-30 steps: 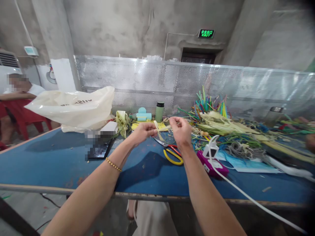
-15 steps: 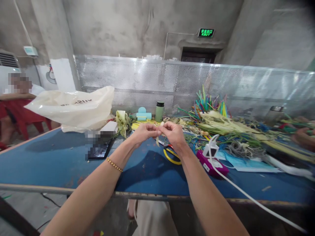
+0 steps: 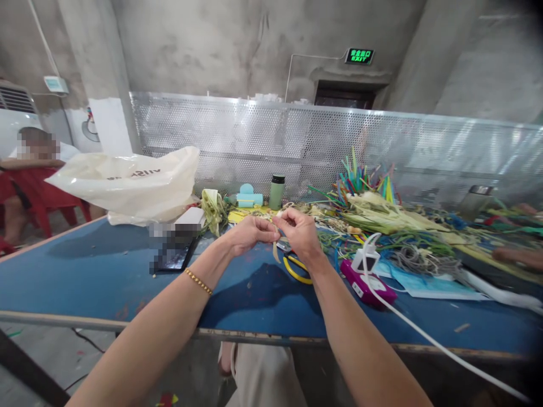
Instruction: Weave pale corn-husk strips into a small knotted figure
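1. The left hand point(image 3: 252, 233) and right hand point(image 3: 300, 229) met in front of the green bottle point(image 3: 277, 191), thumbs and fingers pinched on a thin, pale strip point(image 3: 276, 252). Its loose end hung below the fingertips; the gripped part was mostly hidden. So narrow a piece probably called for fingertips rather than a whole-fist hold.
2. Scissors point(image 3: 297, 277) with yellow handles lay nearer the wearer than the bottle, partly behind the right hand, seemingly placed for easy reach.
3. Right of the bottle spread a heap of pale green husks point(image 3: 377, 212), with coloured stems point(image 3: 356, 175) bunched behind it, perhaps to keep materials at arm's length.
4. Nearer the wearer, right of the bottle, a white charger point(image 3: 365, 257) stood plugged into a purple power block point(image 3: 368, 282), which would explain the trailing white cable point(image 3: 407, 325).
5. Left of the bottle sat a husk bundle point(image 3: 212, 212), then a large cream plastic bag point(image 3: 127, 181).
6. The blue desk point(image 3: 106, 277) looked scuffed, with small scraps on it.
7. Behind the bottle rose a perforated metal screen point(image 3: 229, 135) before a grey concrete wall point(image 3: 190, 45); a green exit sign point(image 3: 360, 56) glowed above, to the right. Far left of the bottle, another person point(image 3: 63, 151) sat on a red chair point(image 3: 44, 195).
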`<state>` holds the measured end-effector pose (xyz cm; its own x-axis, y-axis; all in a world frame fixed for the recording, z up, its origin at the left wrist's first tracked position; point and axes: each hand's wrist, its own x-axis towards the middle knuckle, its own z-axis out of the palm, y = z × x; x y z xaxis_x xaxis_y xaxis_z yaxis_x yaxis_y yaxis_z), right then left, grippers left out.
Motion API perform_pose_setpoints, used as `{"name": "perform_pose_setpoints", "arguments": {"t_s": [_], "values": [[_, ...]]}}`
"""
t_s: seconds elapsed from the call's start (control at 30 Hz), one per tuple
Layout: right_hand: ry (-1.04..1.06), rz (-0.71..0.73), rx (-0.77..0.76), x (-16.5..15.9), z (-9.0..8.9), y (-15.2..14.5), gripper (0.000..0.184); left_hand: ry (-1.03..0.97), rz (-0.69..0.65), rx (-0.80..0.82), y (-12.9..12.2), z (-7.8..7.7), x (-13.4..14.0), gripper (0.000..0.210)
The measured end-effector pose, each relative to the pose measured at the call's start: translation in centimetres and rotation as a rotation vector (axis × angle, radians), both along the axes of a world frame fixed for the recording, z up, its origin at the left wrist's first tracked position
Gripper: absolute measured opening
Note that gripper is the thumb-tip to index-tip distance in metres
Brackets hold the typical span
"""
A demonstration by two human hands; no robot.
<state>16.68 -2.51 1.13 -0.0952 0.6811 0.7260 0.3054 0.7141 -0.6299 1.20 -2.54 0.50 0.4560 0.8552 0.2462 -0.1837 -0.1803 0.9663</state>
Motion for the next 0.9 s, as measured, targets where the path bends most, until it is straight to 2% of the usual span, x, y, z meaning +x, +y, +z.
{"name": "perform_pose_setpoints", "arguments": {"t_s": [0.27,0.43,0.5,0.57,0.67,0.77,0.9], "values": [[-0.027,-0.056,0.017,0.0,-0.2,-0.1,0.031,0.024,-0.014,0.01,-0.2,0.1,0.0,0.03],[0.098,-0.075,-0.094,0.7,0.3,0.4,0.043,-0.083,0.041,-0.004,0.2,0.4,-0.5,0.031],[0.094,-0.041,-0.194,0.8,0.5,0.3,0.049,-0.117,0.059,-0.015,0.5,0.4,-0.7,0.031],[0.049,0.011,-0.25,0.7,0.5,0.1,0.046,-0.139,0.058,-0.027,0.6,0.4,-0.8,0.033],[0.04,0.057,-0.234,0.5,0.4,-0.2,0.037,-0.148,0.044,-0.04,0.6,0.5,-0.8,0.034],[0.051,0.041,-0.196,0.5,0.3,-0.2,0.033,-0.097,0.031,0.004,0.3,0.7,-0.9,0.037],[-0.057,-0.003,-0.118,0.7,0.2,0.1,0.028,0.11,0.064,0.158,0.1,0.7,-1.0,0.033]]}}
